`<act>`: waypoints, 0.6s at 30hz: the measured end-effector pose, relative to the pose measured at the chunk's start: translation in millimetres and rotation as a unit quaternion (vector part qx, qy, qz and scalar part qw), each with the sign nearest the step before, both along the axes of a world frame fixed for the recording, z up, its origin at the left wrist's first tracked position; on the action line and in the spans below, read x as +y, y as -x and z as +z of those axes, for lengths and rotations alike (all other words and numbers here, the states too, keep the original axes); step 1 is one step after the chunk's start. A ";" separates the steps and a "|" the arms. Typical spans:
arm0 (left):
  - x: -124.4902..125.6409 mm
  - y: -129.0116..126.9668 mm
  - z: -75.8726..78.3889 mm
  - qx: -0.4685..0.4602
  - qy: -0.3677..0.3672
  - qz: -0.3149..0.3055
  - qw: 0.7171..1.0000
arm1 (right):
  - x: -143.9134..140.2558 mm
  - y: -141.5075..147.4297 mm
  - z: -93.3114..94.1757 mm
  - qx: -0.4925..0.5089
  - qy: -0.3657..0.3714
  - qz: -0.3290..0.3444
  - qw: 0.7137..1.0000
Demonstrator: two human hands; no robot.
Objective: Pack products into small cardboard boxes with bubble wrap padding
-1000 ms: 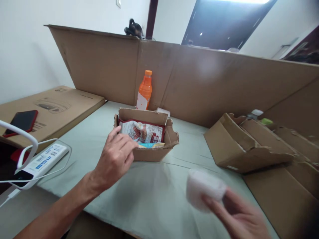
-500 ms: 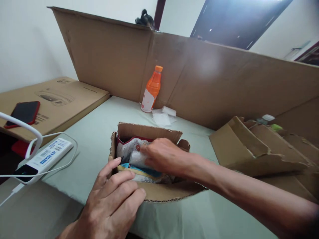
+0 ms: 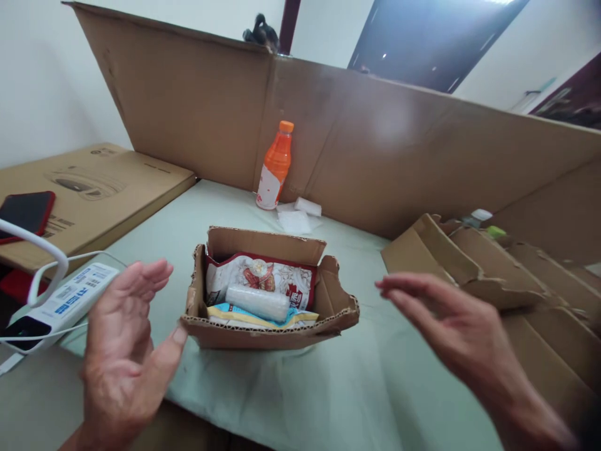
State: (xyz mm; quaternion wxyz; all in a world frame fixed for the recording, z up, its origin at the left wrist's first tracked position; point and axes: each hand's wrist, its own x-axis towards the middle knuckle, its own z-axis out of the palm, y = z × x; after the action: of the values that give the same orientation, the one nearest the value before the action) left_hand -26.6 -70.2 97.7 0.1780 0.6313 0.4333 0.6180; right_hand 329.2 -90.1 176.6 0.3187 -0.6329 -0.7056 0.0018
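Note:
A small torn cardboard box (image 3: 225, 334) sits on the pale green table cover (image 3: 328, 401). Inside it lie a red and white snack bag (image 3: 277, 277), a white wrapped roll (image 3: 257, 302) and a blue and yellow packet (image 3: 235, 313). My left hand (image 3: 123, 351) hovers open just left of the box, the thumb near its front corner, holding nothing. My right hand (image 3: 451, 332) is open to the right of the box, apart from it and empty.
An orange drink bottle (image 3: 275, 166) stands at the back by the tall cardboard wall (image 3: 399, 156), white packets (image 3: 300, 216) beside it. Torn cardboard boxes (image 3: 451, 263) lie at the right. At left: a flat carton (image 3: 103, 194), red phone (image 3: 25, 210), white power bank (image 3: 61, 300) with cable.
My right hand put the white roll into the box and drew back to the right. My left hand let go of the box's front and opened beside it.

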 end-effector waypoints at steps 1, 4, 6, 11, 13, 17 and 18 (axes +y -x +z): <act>-2.5 -0.6 -9.9 -0.037 0.043 -0.012 0.998 | -14.9 -8.3 -21.8 0.028 0.033 -0.007 0.999; -16.5 -1.4 -44.6 -0.093 0.217 -0.024 0.971 | -44.0 -4.2 -90.7 0.103 0.117 0.004 0.988; -21.2 -1.7 -63.4 -0.108 0.301 -0.036 0.947 | -43.6 16.3 -121.2 0.144 0.135 0.029 0.980; 12.0 -23.8 -71.6 -0.099 0.338 -0.061 0.934 | -0.4 53.2 -121.5 0.194 0.118 0.065 0.972; 28.2 -46.5 -66.2 -0.089 0.323 -0.084 0.938 | 1.8 44.4 -114.8 0.195 0.103 0.023 0.975; 29.5 -94.9 -61.2 -0.037 0.298 -0.221 0.928 | -62.7 -9.0 -134.1 0.150 0.080 -0.115 0.979; 24.6 -103.0 -61.1 -0.012 0.290 -0.263 0.920 | -89.6 -24.5 -143.6 0.134 0.070 -0.149 0.977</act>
State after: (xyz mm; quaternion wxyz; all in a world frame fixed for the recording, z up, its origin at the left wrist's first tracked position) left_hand 76.4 -45.6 36.6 0.5151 0.6355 0.4099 0.4036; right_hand 353.7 -179.7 33.0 0.3619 -0.7458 -0.5523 0.0886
